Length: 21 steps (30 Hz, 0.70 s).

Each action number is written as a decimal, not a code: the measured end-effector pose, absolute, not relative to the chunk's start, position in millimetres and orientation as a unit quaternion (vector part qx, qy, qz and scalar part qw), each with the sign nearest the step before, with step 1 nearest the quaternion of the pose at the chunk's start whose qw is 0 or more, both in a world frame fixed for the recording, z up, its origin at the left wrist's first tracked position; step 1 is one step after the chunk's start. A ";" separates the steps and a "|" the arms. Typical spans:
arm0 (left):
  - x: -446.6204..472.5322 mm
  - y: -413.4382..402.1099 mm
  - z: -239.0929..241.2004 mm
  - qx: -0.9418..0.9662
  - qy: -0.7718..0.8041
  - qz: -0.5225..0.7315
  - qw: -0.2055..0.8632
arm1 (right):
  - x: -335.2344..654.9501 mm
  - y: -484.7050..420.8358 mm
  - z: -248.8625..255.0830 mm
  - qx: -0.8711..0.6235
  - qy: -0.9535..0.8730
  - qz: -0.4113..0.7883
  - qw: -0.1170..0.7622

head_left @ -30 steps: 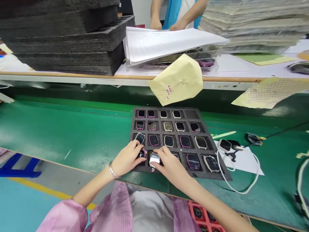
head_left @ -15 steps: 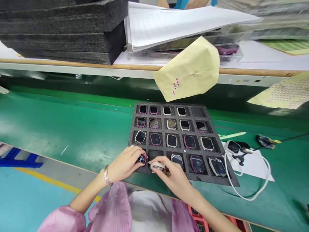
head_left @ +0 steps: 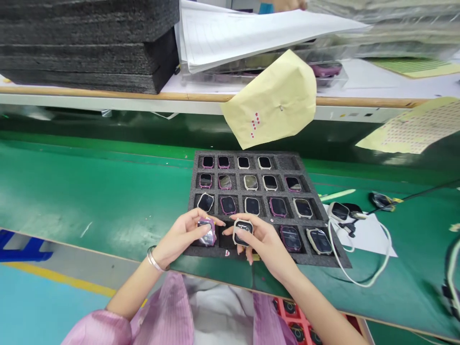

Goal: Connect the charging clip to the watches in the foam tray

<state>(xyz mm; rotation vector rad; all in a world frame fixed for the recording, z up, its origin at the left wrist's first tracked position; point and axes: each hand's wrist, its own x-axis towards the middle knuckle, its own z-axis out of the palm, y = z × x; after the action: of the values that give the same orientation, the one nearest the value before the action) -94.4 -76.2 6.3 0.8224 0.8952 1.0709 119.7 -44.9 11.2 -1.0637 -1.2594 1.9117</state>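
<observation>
A black foam tray with several pockets lies on the green belt, most pockets holding a small watch body. My left hand holds a purple-rimmed watch body above the tray's near left corner. My right hand holds a cream-rimmed watch body beside it, screen up. The two hands are close together, fingers curled round their pieces. A silver bangle sits on my left wrist.
A watch body on a white cable lies on white paper right of the tray. A yellow sticker sheet hangs from the shelf edge. Black foam trays are stacked on the back left. Another person's hand rests on papers behind. A red tray is below the belt.
Both hands have lifted their watch bodies out of the near-row pockets and turned them up. The view has shifted slightly.
</observation>
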 end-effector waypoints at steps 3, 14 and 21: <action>-86.5 -73.7 5.3 0.282 0.380 0.490 0.732 | 122.3 -42.7 11.2 -0.405 -0.506 0.692 0.318; -78.1 -79.8 2.0 0.235 0.380 0.488 0.750 | 132.6 -48.2 14.4 -0.292 -0.519 0.740 0.314; -76.3 -84.6 7.7 0.267 0.423 0.482 0.719 | 131.5 -44.9 10.9 -0.309 -0.581 0.681 0.323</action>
<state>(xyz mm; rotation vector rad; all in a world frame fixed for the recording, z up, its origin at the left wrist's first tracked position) -76.3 -84.6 7.7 0.5907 0.9360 1.0655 131.5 -44.9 10.9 -0.8106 -1.5236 1.7865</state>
